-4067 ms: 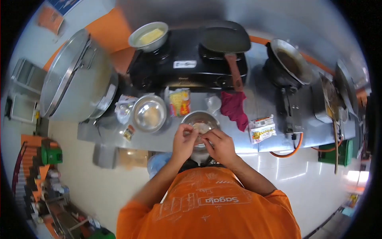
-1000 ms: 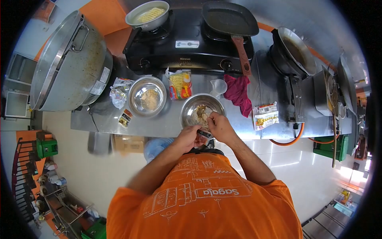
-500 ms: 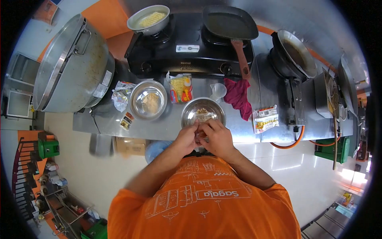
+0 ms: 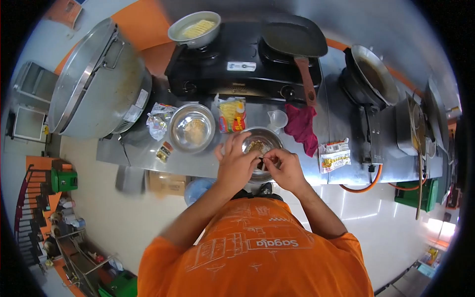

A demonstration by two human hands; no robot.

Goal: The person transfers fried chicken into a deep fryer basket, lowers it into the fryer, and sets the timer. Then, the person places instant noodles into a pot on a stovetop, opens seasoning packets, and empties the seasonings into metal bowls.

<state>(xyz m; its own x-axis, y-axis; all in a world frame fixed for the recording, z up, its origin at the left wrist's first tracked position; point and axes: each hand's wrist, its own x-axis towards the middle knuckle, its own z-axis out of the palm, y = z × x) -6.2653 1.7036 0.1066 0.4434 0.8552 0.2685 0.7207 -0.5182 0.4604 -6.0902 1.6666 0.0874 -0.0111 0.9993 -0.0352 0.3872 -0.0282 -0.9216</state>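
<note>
My left hand (image 4: 236, 161) and my right hand (image 4: 284, 169) meet over the near part of a steel bowl (image 4: 277, 141). Thumb and forefinger of each hand pinch a small dark packet (image 4: 261, 165) between them; the other left fingers are spread. Brown and pale seasoning (image 4: 258, 146) lies in the bowl. To the left, a second steel bowl (image 4: 176, 130) holds pale powder (image 4: 195, 131). A yellow and red noodle pack (image 4: 232, 115) lies behind the bowls, beside a clear measuring cup (image 4: 278, 119).
Behind is a black two-burner stove (image 4: 215, 79) with a pot of noodles (image 4: 196, 29) and a square pan (image 4: 294, 37). A large pot (image 4: 101, 89) stands left. A maroon cloth (image 4: 302, 127), a white packet (image 4: 335, 155) and a wok (image 4: 372, 74) are to the right.
The hands have gone from holding a larger packet at the bowl's near edge to pinching a small dark packet over the bowl. The left fingers have spread. The whole view has shifted slightly.
</note>
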